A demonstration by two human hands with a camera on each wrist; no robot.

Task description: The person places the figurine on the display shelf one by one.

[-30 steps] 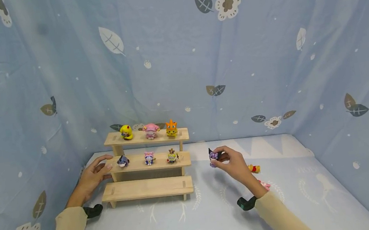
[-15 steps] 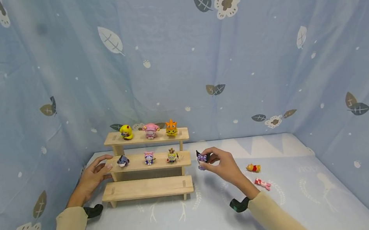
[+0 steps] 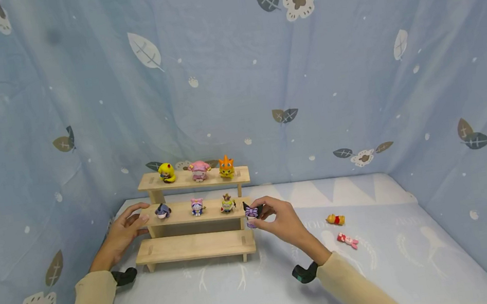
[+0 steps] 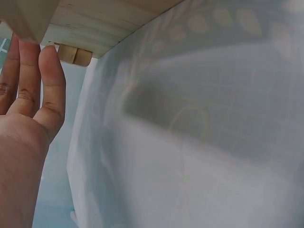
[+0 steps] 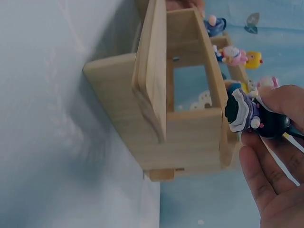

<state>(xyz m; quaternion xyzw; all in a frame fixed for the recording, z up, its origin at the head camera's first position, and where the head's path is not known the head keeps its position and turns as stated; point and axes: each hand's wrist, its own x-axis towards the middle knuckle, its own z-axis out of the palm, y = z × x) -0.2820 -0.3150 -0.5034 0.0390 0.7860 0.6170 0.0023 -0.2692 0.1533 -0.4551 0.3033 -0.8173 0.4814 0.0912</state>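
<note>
My right hand (image 3: 281,222) pinches a small figurine (image 3: 251,213) with black pointed ears and a purple bow. It is held upright at the right end of the wooden tiered display stand's (image 3: 196,247) middle shelf, overlapping that end in the head view. The right wrist view shows the figurine (image 5: 247,114) sideways between thumb and fingers. My left hand (image 3: 122,235) grips the left end of the middle shelf. A blue-grey donkey figurine (image 3: 163,211), a pink-hooded one (image 3: 197,207) and a crowned one (image 3: 227,204) stand along this shelf.
The top shelf bears a yellow figurine (image 3: 166,173), a pink one (image 3: 199,170) and an orange spiky-haired one (image 3: 226,167). A yellow bear figurine in red (image 3: 336,219) and a pink-and-red figurine (image 3: 347,240) lie on the tabletop at right. Patterned blue curtains (image 3: 214,73) surround the table.
My right hand has carried the black-eared figurine leftward to the stand's right end, uncovering the two figurines lying on the table. My left hand has stayed at the shelf.
</note>
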